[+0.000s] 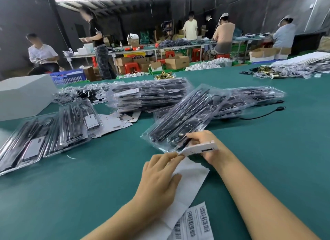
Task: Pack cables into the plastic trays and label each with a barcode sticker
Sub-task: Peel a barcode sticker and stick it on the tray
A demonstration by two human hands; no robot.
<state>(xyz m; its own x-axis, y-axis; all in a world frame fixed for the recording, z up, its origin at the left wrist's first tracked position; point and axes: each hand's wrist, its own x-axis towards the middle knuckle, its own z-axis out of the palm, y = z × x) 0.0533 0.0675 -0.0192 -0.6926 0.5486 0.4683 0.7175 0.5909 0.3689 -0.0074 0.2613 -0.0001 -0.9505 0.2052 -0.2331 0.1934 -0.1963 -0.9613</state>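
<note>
A clear plastic tray point(182, 121) with black cables lies tilted on the green table point(89, 182) in front of me. My right hand point(205, 143) grips a small white card point(200, 148) with a dark slot at the tray's near edge. My left hand point(160, 171) rests on a white backing strip point(189, 182) and pinches its top end by the card. A sheet of barcode stickers point(194, 223) lies at the bottom, near my left forearm.
Filled trays point(50, 132) lie at left, a stack point(150, 95) in the middle, more point(253, 96) at right. A white box point(23, 95) stands far left. A loose black cable point(264, 112) trails right. Other people work at benches behind.
</note>
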